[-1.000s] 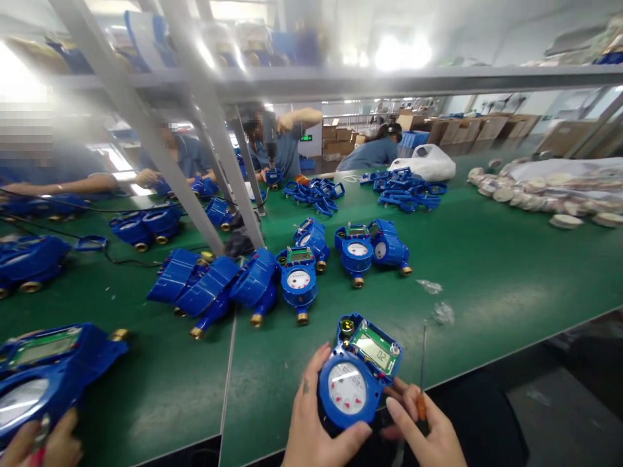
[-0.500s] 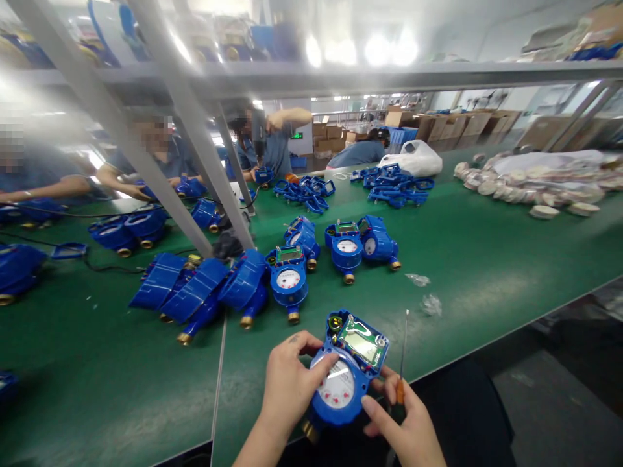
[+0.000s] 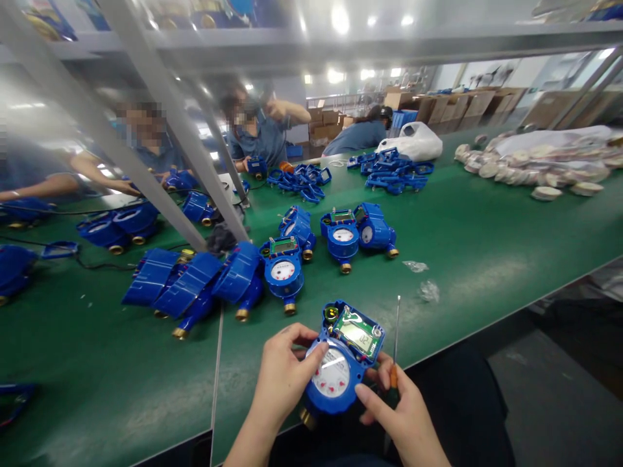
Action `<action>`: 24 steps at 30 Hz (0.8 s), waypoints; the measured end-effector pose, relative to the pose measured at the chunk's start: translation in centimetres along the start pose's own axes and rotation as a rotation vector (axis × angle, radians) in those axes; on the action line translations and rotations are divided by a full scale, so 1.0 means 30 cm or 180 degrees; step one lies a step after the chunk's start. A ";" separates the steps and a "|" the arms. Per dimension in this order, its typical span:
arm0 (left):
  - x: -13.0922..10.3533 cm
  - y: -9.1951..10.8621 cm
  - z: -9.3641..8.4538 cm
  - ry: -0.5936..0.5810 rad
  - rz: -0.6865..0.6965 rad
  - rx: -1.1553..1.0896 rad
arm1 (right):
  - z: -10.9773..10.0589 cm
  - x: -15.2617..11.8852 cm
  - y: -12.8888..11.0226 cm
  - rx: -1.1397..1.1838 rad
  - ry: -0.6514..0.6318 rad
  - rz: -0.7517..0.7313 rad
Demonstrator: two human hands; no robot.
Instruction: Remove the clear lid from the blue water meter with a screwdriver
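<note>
I hold a blue water meter (image 3: 341, 363) at the near edge of the green table (image 3: 487, 259). Its lid is off, showing a white dial and a green circuit board with a small display. My left hand (image 3: 282, 383) grips the meter's left side, thumb on the dial rim. My right hand (image 3: 402, 415) supports the right side and also pinches a thin screwdriver (image 3: 395, 344) with an orange handle, shaft pointing up and away from me.
Several blue meters (image 3: 287, 266) and blue lids (image 3: 189, 282) lie in the table's middle. Blue parts (image 3: 389, 172), a white bag (image 3: 413, 143) and pale discs (image 3: 535, 172) are farther back. Other people work across the table behind slanted metal struts (image 3: 185, 143). The table's edge drops off at right.
My left hand moved from under the meter onto its left side and dial rim. The view shifted right, so the meter and hand at bottom left left the frame.
</note>
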State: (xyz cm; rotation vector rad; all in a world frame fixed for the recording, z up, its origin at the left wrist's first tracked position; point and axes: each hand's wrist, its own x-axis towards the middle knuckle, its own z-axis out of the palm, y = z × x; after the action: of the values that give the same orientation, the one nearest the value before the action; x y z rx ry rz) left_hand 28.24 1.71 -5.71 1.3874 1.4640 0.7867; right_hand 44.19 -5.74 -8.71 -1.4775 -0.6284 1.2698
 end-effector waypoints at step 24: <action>-0.011 -0.001 0.025 0.0210 0.0095 0.0344 | -0.004 -0.006 0.008 -0.0313 -0.0029 0.0021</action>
State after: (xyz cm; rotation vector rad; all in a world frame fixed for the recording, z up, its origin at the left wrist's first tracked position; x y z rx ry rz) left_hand 28.89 1.27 -5.94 1.4794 1.5595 0.7887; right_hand 44.19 -6.01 -8.87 -1.5561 -0.7012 1.2668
